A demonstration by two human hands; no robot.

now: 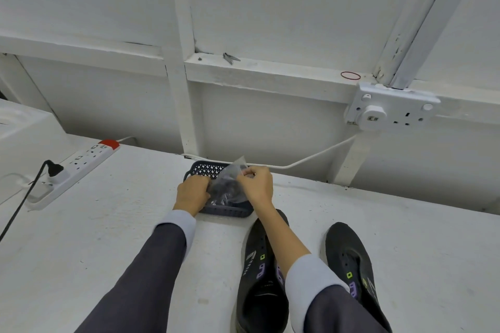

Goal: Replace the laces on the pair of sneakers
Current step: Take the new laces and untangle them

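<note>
Two black sneakers with purple and green marks lie on the white table, one [259, 278] under my right forearm and the other [351, 265] to its right; their eyelets show no laces. Beyond them stands a small dark blue basket [230, 212]. Above it, both hands hold a clear plastic bag [228, 184] with dark laces inside. My left hand [193, 193] grips the bag's left side. My right hand [257, 184] pinches its upper right edge.
A white power strip [81, 162] with a red switch and a black plug lies at the left. A white cable [297, 162] runs along the wall to a wall socket [392, 105]. A red rubber band [350, 75] and a metal clip [230, 57] sit on the ledge.
</note>
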